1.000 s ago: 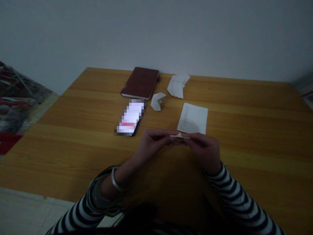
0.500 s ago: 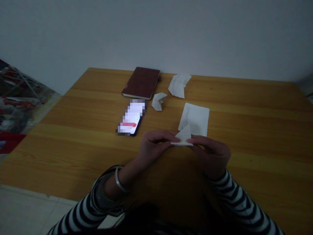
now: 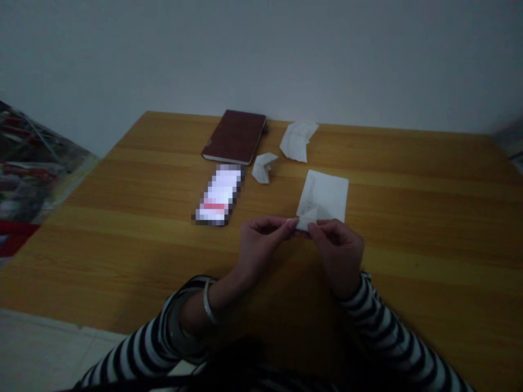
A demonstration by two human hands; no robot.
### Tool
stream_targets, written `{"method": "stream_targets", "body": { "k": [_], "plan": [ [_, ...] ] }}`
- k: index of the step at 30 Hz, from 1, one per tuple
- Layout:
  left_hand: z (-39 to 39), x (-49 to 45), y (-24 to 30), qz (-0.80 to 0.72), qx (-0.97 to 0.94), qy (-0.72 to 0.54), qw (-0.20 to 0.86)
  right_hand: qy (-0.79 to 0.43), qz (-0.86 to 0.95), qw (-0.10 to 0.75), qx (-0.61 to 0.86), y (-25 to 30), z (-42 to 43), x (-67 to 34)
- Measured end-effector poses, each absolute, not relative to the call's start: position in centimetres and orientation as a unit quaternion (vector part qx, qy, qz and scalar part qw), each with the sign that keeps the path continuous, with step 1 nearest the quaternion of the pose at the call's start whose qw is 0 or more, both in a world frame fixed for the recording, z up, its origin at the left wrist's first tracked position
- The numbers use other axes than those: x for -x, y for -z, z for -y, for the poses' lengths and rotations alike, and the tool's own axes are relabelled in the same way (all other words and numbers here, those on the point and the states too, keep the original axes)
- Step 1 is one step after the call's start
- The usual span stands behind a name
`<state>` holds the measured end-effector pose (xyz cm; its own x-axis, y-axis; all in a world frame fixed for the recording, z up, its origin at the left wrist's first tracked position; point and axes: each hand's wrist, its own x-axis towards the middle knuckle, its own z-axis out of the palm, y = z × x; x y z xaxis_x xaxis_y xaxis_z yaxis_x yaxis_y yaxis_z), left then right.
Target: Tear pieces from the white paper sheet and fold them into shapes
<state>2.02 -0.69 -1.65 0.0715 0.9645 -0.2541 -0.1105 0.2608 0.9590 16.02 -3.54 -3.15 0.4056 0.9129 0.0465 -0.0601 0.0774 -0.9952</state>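
Note:
A small folded piece of white paper point(image 3: 306, 220) is held above the wooden table point(image 3: 122, 218) between both hands. My left hand point(image 3: 261, 245) pinches its left side with thumb and fingers. My right hand point(image 3: 339, 250) pinches its right side, fingers curled. Just behind the hands lies a flat white lined sheet point(image 3: 324, 195). Both arms wear black-and-white striped sleeves, and a silver bangle sits on the left wrist.
A phone point(image 3: 219, 195) with a lit screen lies left of the sheet. Behind it a brown notebook point(image 3: 235, 136) lies closed. Two folded paper shapes rest near it, a small one point(image 3: 263, 166) and a larger one point(image 3: 297, 140). A grey wall stands behind the table.
The folded paper was held flat and edge-on, then tipped up to show a triangular face. Now the hands have drawn closer together around it and it looks smaller.

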Motion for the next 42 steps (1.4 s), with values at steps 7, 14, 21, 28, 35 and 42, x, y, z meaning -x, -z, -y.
{"method": "stream_targets", "body": {
  "k": [7,14,21,28,35,42],
  "plan": [
    [0.7,-2.3,2.0,-0.511,-0.389,-0.46,0.613,-0.44,0.297,0.642,0.553,4.1,3.4,-15.0],
    [0.2,-2.0,2.0,-0.5,-0.433,-0.447,0.602,-0.488,0.252,0.637,0.541,4.3,3.1,-15.3],
    [0.1,-1.8,2.6,-0.489,-0.525,-0.417,0.558,-0.492,0.259,0.618,0.556,4.2,3.1,-15.9],
    [0.7,-2.0,2.2,-0.483,-0.487,-0.419,0.595,-0.471,0.286,0.622,0.556,3.8,3.2,-15.5],
    [0.4,-1.7,2.3,-0.469,-0.474,-0.419,0.616,-0.496,0.364,0.587,0.526,3.6,3.4,-15.0],
    [0.2,-1.6,2.6,-0.409,-0.528,-0.319,0.673,-0.531,0.417,0.554,0.486,2.8,4.0,-15.3]
  ]
}}
